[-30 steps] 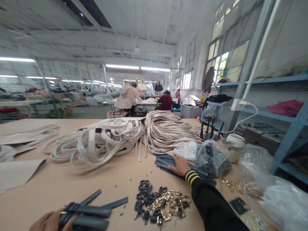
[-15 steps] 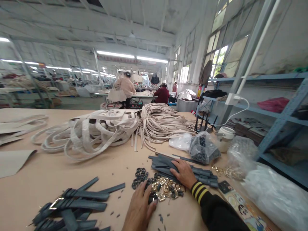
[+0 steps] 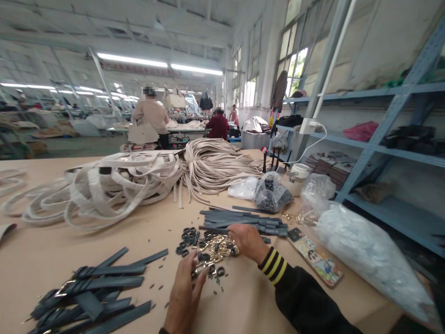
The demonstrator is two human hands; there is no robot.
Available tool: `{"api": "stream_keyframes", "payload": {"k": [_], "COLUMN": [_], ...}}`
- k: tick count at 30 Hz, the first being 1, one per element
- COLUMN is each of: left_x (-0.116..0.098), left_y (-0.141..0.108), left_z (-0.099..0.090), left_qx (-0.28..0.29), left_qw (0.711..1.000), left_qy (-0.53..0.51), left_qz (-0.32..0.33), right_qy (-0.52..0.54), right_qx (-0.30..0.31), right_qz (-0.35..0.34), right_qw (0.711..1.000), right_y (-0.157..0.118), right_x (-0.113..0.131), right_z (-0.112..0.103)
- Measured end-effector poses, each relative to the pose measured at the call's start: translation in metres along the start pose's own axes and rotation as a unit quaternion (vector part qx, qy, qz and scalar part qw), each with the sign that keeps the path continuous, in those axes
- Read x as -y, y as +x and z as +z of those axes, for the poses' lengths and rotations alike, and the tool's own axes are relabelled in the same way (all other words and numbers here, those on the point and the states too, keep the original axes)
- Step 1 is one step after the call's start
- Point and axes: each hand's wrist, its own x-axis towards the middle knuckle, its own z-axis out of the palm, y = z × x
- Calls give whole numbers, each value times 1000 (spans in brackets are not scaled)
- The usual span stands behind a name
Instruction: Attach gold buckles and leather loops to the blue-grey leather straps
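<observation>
Buckles, gold and tangled with small dark loops, lie heaped at the near middle of the counter. My right hand looks closed on the end of a dark strap, just near of the loose straps. My left hand curves round the heap's near edge, thumb and forefinger apart; I can't tell whether those fingers grip a buckle.

I'd hook one buckle by its frame and ease it free, since a quick tug could drag others along. Pinching the strap close to its tip should keep it from bending, and keeping it flat should stop it twisting.

Cartoon art covers the phone case at right; I can read no brand on it. Marks on the pale jar and far red banner are too blurred to read.
</observation>
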Motion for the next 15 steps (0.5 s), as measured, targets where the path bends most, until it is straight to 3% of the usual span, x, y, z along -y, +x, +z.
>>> {"api": "stream_keyframes", "payload": {"k": [3, 6, 10, 15], "left_x": [-17, -21, -17, -22], "left_y": [-7, -17, -29, -33], "left_z": [-5, -6, -4, 0], "left_qx": [41, 52, 64, 117], "left_qw": [971, 930, 916, 921], "left_qy": [-165, -251, -247, -228], "left_qz": [-168, -265, -308, -293], "right_qy": [107, 236, 335, 424], "right_qx": [128, 198, 249, 313], "right_qz": [-64, -60, 28, 87], "right_qw": [984, 950, 908, 845], "right_y": [-30, -57, -80, -84], "right_x": [21, 27, 19, 19], "right_z": [-8, -9, -7, 4]}}
